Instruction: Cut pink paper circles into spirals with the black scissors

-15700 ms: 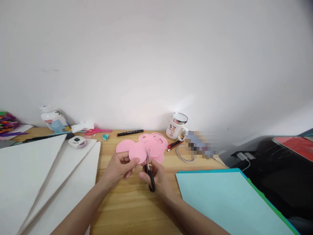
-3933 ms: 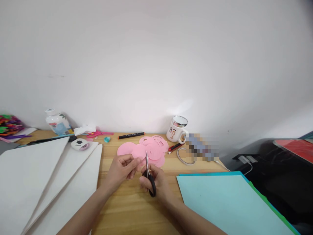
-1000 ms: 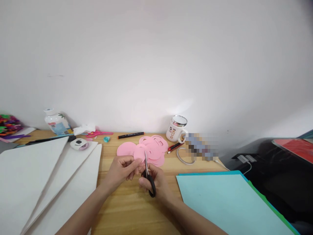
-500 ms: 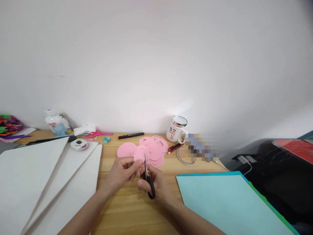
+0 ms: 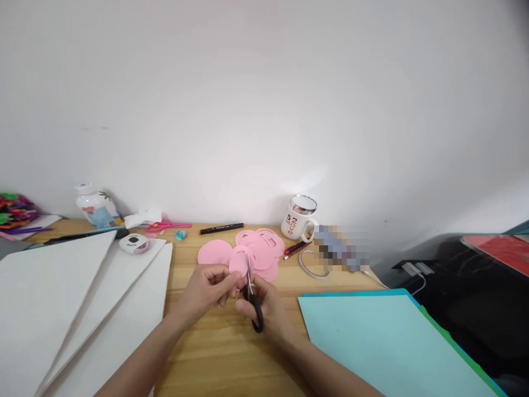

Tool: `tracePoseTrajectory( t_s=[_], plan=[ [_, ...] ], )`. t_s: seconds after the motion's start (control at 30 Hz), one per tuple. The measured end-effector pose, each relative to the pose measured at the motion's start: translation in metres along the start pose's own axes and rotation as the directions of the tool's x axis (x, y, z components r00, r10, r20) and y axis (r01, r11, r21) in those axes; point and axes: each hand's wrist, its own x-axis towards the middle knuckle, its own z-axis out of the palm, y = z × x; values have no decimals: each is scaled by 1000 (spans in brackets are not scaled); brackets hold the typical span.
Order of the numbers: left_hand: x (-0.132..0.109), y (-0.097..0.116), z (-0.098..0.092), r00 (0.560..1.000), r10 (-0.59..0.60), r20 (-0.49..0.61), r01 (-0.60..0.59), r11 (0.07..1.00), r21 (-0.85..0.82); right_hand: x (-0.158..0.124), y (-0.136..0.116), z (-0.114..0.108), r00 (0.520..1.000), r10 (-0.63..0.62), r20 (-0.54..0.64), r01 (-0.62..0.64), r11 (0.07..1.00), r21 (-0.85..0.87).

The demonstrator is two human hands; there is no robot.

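My left hand pinches a small pink paper disc and holds it upright above the wooden desk. My right hand is closed on black-handled scissors, whose blades point up into the disc's right edge. Just behind both hands lies a pile of pink paper circles and cut-out rings.
Large white sheets fan over the left of the desk; turquoise and green paper lies at the right. Along the wall stand a mug, a black marker, pink scissors, a white bottle, a punch and a tape ring. A black device sits far right.
Over the last seconds the pink disc in my left hand has been turned and trimmed smaller, while the scissors stayed at its right edge. Nothing else on the desk moved.
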Motion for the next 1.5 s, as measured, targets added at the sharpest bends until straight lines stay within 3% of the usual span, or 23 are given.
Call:
tracePoseTrajectory(
  t_s=[0.5,0.77,1.03,1.23,1.5],
  plan=[
    [1,-4,-5,996,44,-73,-42,999,33,-1,-2,2,991,113,-74,-118,991,-60],
    [2,-5,-6,969,98,-228,-107,994,-30,-2,2,1,992,104,-70,-108,993,-50],
    [-1,-6,-1,988,68,-140,-54,994,100,-3,4,4,996,82,-24,-83,995,-47],
    [-2,-3,4,994,19,-107,-10,996,87,0,0,4,1000,-21,-10,21,1000,7],
    [-1,1,5,994,-5,-108,13,997,70,2,-2,4,1000,14,-17,-14,1000,22]
  ],
)
